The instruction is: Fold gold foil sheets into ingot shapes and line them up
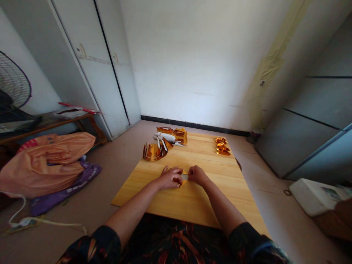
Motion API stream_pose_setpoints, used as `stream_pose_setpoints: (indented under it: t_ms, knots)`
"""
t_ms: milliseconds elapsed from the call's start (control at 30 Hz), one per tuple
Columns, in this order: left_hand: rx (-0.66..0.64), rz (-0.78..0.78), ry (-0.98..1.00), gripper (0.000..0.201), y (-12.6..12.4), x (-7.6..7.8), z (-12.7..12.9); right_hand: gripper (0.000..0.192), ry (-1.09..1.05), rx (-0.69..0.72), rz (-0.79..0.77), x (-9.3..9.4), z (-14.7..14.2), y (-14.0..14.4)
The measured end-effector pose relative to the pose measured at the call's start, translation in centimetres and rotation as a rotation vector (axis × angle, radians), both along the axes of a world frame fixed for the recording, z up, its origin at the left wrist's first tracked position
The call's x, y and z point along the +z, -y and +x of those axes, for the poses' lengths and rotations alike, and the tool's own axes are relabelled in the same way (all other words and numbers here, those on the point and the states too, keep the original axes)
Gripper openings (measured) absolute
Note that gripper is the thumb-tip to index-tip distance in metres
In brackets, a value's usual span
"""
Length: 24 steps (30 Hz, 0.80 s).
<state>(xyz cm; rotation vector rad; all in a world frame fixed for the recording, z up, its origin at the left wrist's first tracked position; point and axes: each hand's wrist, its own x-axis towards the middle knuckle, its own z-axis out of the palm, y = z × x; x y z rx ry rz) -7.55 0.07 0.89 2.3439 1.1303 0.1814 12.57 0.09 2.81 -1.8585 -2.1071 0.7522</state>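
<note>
2 forearms reach over the tabletop's [192, 205] near edge; left hand [171, 178] and right hand [197, 175], knuckles up, pinch a gold foil piece [184, 178] at mid-tabletop.

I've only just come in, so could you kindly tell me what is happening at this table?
A person seated at a low wooden table pinches a small gold foil piece between the left hand and right hand. A stack of gold sheets lies further back on the left, and a few folded gold pieces on the right.
</note>
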Motion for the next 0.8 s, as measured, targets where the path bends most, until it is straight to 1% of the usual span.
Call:
stream_pose_setpoints:
  t_ms: [67,133,200,267,333,400,500,600,800]
  knots:
    - [0.005,0.001,0.007,0.017,0.0,0.0,0.0,0.012,-0.025,-0.019,0.020,-0.3,0.4,-0.1]
    - [0.018,0.004,0.018,0.016,0.1,0.1,0.0,0.014,-0.100,0.002,0.087,-0.8,0.7,0.1]
    - [0.034,0.002,0.031,0.016,0.2,0.2,0.1,0.019,-0.201,0.066,0.166,-1.4,1.0,0.6]
    - [0.059,0.004,0.044,0.016,0.4,0.3,0.4,0.024,-0.259,0.167,0.222,-2.0,1.2,1.3]
    - [0.096,0.015,0.055,0.017,0.5,0.3,0.6,0.027,-0.243,0.264,0.260,-2.3,1.2,2.0]
    - [0.128,0.030,0.061,0.017,0.5,0.2,0.9,0.026,-0.179,0.320,0.291,-2.4,1.0,2.6]
    - [0.134,0.042,0.057,0.017,0.4,0.0,1.0,0.022,-0.076,0.330,0.329,-2.5,0.5,3.4]
    - [0.107,0.035,0.049,0.017,0.3,-0.1,0.9,0.022,-0.012,0.312,0.362,-2.7,0.1,3.8]
    - [0.099,0.030,0.033,0.020,0.1,-0.1,0.8,0.021,-0.010,0.338,0.411,-3.0,-0.4,4.6]
